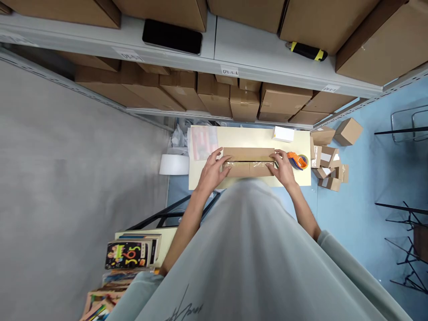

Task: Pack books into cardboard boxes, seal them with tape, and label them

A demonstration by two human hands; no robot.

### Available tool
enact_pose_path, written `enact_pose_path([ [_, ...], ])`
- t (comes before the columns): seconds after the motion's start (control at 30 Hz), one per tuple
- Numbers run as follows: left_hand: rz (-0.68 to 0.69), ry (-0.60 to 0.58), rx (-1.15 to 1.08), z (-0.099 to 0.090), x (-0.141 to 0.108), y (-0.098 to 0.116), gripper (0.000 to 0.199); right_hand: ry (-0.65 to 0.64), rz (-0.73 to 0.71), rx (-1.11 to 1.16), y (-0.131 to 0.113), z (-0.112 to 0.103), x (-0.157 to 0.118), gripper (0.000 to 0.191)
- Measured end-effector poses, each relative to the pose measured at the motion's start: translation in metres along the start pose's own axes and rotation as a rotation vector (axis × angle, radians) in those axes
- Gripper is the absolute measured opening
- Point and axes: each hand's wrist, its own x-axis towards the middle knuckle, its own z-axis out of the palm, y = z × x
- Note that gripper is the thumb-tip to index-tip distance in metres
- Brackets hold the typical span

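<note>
Cardboard box (249, 154) — interior indistinct

A grey shelf (214, 64) spans the top, with large cartons (247, 15) on its upper level and a row of boxes (214, 96) below. On the upper level, a black phone (172, 36) lies left of a yellow-and-black knife (306, 51); a label (229, 71) marks the front edge. On the counter (247, 136) sit a white carton (283, 133) and a printed sheet (204, 142). Small parcels (329, 167) heap just right of it; a white cylinder (174, 164) and plastic bags (178, 137) lie left. Books (127, 255) are stacked at lower left, and folding chairs (414, 249) stand on the blue floor (354, 232).
</note>
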Motion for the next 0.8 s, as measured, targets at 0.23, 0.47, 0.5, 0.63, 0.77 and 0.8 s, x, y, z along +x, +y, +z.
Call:
enact_pose_path([
  [0.23,-0.246,0.138,-0.2,0.034,-0.01,0.007,0.041,0.125,0.185,0.258,-0.002,0.032,-0.014,0.052],
  [0.47,-0.349,0.323,-0.094,0.029,-0.015,0.021,0.036,0.211,0.216,0.288,-0.02,0.035,-0.024,0.052],
  [0.5,-0.379,0.322,-0.101,0.029,-0.017,0.017,0.04,0.191,0.219,0.294,-0.02,0.036,-0.026,0.052],
  [0.63,-0.46,0.328,-0.173,0.046,-0.022,-0.009,0.069,0.165,0.223,0.275,-0.016,0.045,-0.03,0.054],
  [0.77,-0.395,0.32,-0.288,0.068,-0.022,-0.03,0.067,0.215,0.254,0.209,-0.01,0.057,-0.028,0.06],
  [0.8,-0.402,0.311,-0.326,0.072,-0.021,-0.033,0.069,0.213,0.272,0.206,-0.008,0.059,-0.027,0.064],
])
